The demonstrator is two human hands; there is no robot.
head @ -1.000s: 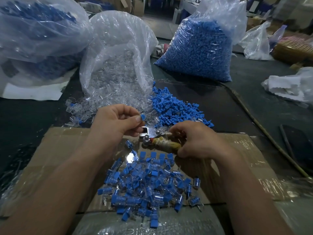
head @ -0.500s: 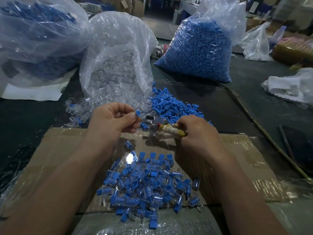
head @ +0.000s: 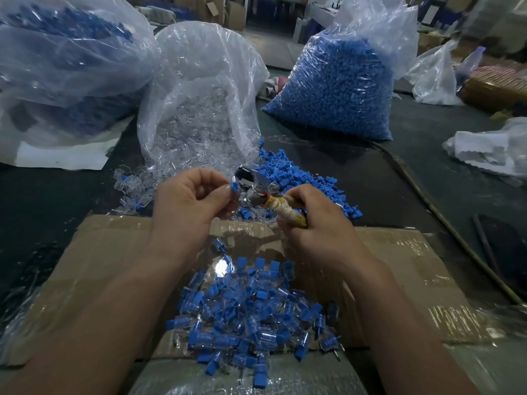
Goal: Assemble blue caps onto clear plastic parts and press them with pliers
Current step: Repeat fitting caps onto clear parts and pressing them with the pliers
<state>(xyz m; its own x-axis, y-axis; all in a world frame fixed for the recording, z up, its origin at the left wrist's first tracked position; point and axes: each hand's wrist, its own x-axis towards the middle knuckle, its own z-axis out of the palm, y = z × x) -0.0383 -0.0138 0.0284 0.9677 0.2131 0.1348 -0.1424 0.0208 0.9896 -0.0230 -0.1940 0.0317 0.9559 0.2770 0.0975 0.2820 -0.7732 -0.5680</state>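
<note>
My left hand (head: 194,198) pinches a small part with a blue cap (head: 234,187) between thumb and forefinger, held above the table. My right hand (head: 316,220) grips the tape-wrapped handles of the pliers (head: 262,192), whose metal jaws point up and left, right beside the blue cap. Below both hands a heap of assembled blue-capped clear parts (head: 251,315) lies on taped cardboard (head: 114,252). Loose blue caps (head: 293,178) and loose clear parts (head: 137,183) lie on the dark table beyond my hands.
An open bag of clear parts (head: 199,104) stands at the back middle, a full bag of blue caps (head: 336,86) to its right, another big bag (head: 62,67) at the left. White crumpled plastic (head: 490,146) and a thin rod (head: 445,220) lie at the right.
Both hands have risen a little. My right hand has swung the pliers up so the jaws now stand beside the blue cap that my left hand pinches.
</note>
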